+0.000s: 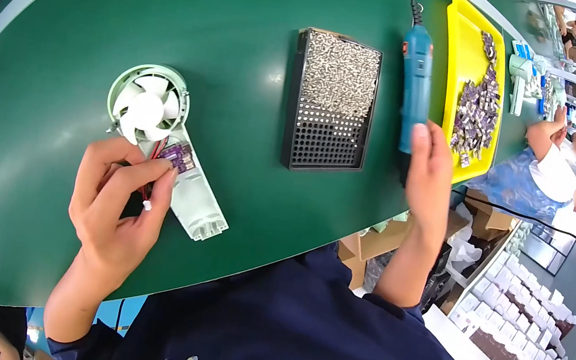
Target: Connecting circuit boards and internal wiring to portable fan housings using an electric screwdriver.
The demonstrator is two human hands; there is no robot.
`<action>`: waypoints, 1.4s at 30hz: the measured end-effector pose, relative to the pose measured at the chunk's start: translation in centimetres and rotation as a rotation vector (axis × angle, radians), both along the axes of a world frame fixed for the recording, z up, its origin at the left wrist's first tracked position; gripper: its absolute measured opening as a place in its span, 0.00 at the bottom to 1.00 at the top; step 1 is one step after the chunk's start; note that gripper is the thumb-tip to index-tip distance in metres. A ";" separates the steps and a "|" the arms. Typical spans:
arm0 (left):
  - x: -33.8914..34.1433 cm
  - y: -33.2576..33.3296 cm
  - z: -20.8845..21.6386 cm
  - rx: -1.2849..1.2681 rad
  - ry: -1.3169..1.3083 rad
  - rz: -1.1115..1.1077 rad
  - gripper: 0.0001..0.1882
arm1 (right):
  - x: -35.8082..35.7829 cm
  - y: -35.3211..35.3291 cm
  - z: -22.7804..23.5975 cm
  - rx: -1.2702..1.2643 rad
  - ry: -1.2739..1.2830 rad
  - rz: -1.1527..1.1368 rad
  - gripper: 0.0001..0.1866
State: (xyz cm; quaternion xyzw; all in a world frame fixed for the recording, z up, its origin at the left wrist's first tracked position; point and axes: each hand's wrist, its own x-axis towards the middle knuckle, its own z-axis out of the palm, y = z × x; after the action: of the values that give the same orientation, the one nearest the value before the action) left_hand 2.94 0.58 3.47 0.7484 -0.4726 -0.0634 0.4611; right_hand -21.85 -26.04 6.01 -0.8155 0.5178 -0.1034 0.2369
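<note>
My left hand (119, 200) pinches a small purple circuit board (180, 156) between thumb and fingers. The board sits against a pale green handheld fan body (198, 203), an open shell lying on the table, with white fan blades (148, 109) in its round head. Red and black wires with a white plug (147, 205) hang beside these fingers. At the right, my right hand (430, 170) lies along the lower end of a blue electric screwdriver (417, 79), touching it with fingers stretched out; its thumb is hidden. The screwdriver's cord leads off the far edge.
A black perforated tray (326, 148) full of small silver screws stands mid-table. Right of the screwdriver, a yellow tray (461, 49) holds many purple boards (477, 113). Beyond the green table (235, 40) are a co-worker (550, 180), cardboard boxes (377, 242) and rows of white packages (512, 304).
</note>
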 end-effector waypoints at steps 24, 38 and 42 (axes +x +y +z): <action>-0.2 -0.1 0.1 0.003 0.019 0.005 0.10 | 10.5 2.5 1.6 0.370 -1.604 0.643 0.47; -0.1 -0.4 0.0 -0.032 0.001 0.000 0.10 | 10.8 2.8 0.4 0.454 -1.503 0.777 0.48; -0.3 -0.4 -0.5 -0.050 0.070 -0.005 0.10 | 10.9 2.7 0.2 0.431 -1.433 0.941 0.50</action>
State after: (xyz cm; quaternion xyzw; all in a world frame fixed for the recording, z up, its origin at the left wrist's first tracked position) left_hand 2.68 0.14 3.01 0.7328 -0.4596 -0.0790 0.4955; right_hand -10.90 -23.38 6.18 -0.6208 -0.1364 -0.3814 0.6712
